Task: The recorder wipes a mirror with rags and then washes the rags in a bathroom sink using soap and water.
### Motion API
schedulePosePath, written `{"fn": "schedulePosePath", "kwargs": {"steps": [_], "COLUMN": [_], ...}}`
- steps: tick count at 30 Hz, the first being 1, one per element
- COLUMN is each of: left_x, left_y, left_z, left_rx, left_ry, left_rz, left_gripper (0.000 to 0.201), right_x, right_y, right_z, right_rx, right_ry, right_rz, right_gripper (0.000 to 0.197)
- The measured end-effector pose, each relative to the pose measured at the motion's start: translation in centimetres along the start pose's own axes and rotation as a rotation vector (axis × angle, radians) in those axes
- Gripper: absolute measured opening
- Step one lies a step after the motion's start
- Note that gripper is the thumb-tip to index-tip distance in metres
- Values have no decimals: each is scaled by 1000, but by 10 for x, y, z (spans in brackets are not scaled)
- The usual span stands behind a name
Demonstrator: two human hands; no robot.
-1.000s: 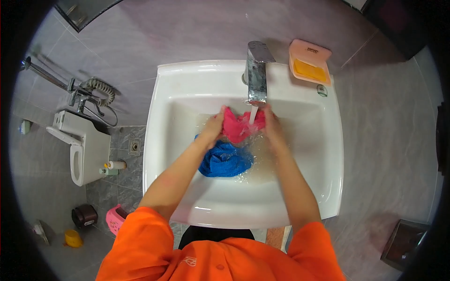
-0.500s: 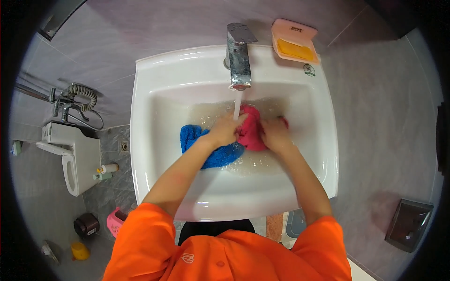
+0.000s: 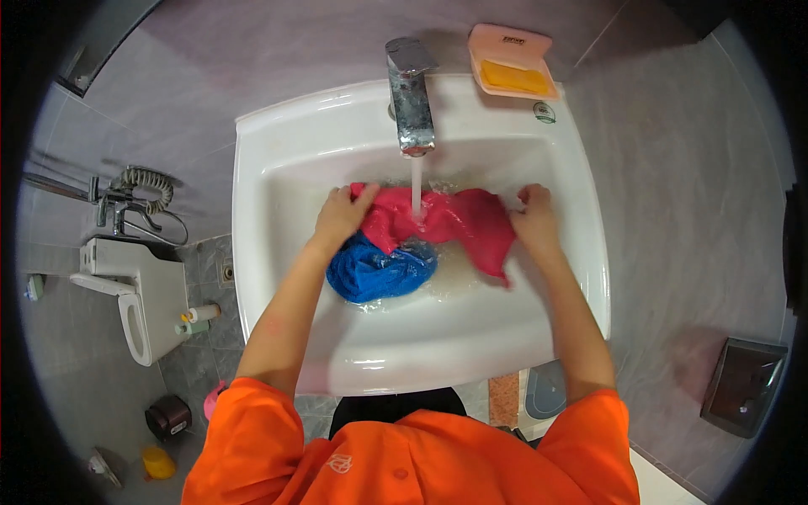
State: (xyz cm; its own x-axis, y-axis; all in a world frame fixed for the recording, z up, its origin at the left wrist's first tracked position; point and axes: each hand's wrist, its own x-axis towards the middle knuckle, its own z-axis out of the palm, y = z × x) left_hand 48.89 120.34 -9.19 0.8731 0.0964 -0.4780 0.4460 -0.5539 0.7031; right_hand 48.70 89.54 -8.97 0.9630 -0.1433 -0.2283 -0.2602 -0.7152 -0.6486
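Observation:
A wet red cloth (image 3: 471, 220) is spread sideways across the white washbasin (image 3: 404, 358), under water running from the metal faucet (image 3: 411, 101). Its left end is gripped by my left hand (image 3: 339, 217), fingers bent over the edge. At the right end, my right hand (image 3: 536, 220) has curled fingers against the cloth's edge; its exact grip is partly hidden. One corner of the red cloth hangs toward me. Below my left hand, a bunched blue cloth (image 3: 379, 271) lies in the cloudy water, touching the red one.
A pink soap box (image 3: 512, 52) with a yellow soap bar (image 3: 513, 78) sits open on the basin's back right corner. A white toilet (image 3: 139, 290) and pump bottles (image 3: 202, 314) stand left. A dark wall dispenser (image 3: 745, 387) is at right.
My hands have moved apart, left and right, and the bunched red cloth is now stretched between them under the stream. The blue cloth has become more bunched.

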Motion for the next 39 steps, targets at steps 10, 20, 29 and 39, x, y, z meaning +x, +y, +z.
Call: {"fn": "schedulePosePath", "kwargs": {"steps": [10, 20, 29, 39], "left_x": [-9, -15, -12, 14], "left_y": [-44, -43, 8, 47], "left_z": [64, 73, 25, -2], "left_rx": [1194, 766, 29, 348], "left_ry": [195, 187, -39, 126], "left_rz": [594, 959, 437, 524], "left_gripper": [86, 60, 23, 23], "right_x": [-1, -8, -12, 34], "right_y": [-8, 17, -38, -33], "right_z": [76, 62, -19, -21], "right_rx": [-695, -769, 276, 106], "right_ry": [-202, 62, -224, -144], "right_rz": [-783, -921, -262, -303], "right_gripper": [62, 41, 24, 22]}}
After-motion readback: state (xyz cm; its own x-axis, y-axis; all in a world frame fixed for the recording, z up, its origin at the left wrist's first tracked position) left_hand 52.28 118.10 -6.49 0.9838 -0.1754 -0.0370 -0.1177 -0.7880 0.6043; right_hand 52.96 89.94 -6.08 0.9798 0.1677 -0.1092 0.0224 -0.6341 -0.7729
